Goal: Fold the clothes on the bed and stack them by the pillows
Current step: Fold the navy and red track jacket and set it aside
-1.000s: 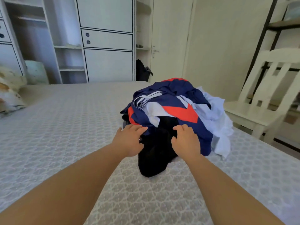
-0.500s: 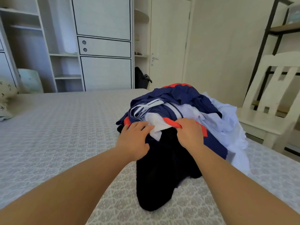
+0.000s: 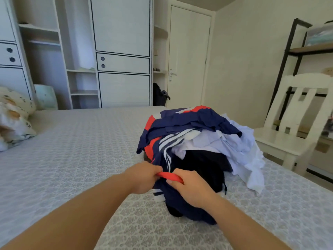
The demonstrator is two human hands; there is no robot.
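A heap of unfolded clothes (image 3: 207, 139) lies on the right half of the bed (image 3: 75, 152): navy, red and white garments, pale blue-white shirts and a black piece. A navy garment with a red edge (image 3: 182, 199) is drawn out of the heap toward me. My left hand (image 3: 144, 177) and my right hand (image 3: 189, 188) both grip its red edge, close together in front of the heap. Patterned pillows (image 3: 14, 116) sit at the far left of the bed.
A white wooden chair (image 3: 295, 127) stands close to the bed's right side, with a dark metal shelf (image 3: 295, 51) behind it. White wardrobes (image 3: 122, 51) and a door (image 3: 187, 56) line the far wall. A dark bag (image 3: 159, 94) sits by the door.
Both hands moved from resting on the heap to gripping the red edge and pulled the navy garment toward me, out of the heap. The heap's top layers shifted.
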